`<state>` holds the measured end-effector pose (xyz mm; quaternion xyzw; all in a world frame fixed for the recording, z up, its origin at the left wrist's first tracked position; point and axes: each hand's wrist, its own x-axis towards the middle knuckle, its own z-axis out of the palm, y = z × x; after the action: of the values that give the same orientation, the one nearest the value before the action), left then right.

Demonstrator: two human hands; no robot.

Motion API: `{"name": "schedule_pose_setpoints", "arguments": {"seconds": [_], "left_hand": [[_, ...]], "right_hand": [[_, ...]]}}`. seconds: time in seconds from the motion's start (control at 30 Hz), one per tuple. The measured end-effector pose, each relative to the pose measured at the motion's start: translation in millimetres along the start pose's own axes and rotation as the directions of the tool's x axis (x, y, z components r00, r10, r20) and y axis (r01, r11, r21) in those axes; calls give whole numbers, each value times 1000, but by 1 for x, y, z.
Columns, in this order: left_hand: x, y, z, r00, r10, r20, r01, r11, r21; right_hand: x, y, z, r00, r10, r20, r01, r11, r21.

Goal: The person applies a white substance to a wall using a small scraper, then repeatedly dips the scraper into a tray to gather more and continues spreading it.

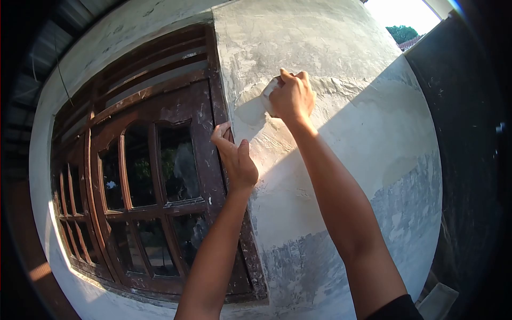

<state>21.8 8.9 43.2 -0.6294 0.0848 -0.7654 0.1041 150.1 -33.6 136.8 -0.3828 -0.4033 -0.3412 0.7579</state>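
Note:
My right hand (296, 100) is closed around a pale, flat scraper (269, 97), pressed to the wall (352, 154) right of the window. The hand covers most of the tool, so its full shape is hidden. Wet-looking, ridged filler (333, 85) lies on the wall beside and below it. My left hand (239, 162) rests at the right edge of the brown wooden window frame (216, 106), lower than the right hand. Its thumb stands apart from its bent fingers, and no tool shows in it.
Brown shutters with glass panes (178, 165) fill the window on the left. A dark panel (458, 106) stands at the right. Near the bottom right is a pale, translucent container (437, 302). Sunlight and shadow split the wall diagonally; its lower part is patchy grey.

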Motion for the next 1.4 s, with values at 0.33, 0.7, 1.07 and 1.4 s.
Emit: {"name": "schedule_pose_setpoints", "arguments": {"seconds": [0.33,0.7,1.07,1.4], "left_hand": [[1,-8,-1,998,56,20,-56,998,16],[1,-9,0,997,80,-19,-79,996,32],[1,-5,2,999,34,-21,-34,999,18],[0,-6,0,999,39,-9,-38,993,113]], "right_hand": [[-8,-18,15,997,-66,42,63,994,88],[-4,-20,13,998,-32,45,31,999,40],[-3,6,-11,989,-55,-141,56,998,7],[0,12,-11,990,-62,-126,66,997,29]]}}
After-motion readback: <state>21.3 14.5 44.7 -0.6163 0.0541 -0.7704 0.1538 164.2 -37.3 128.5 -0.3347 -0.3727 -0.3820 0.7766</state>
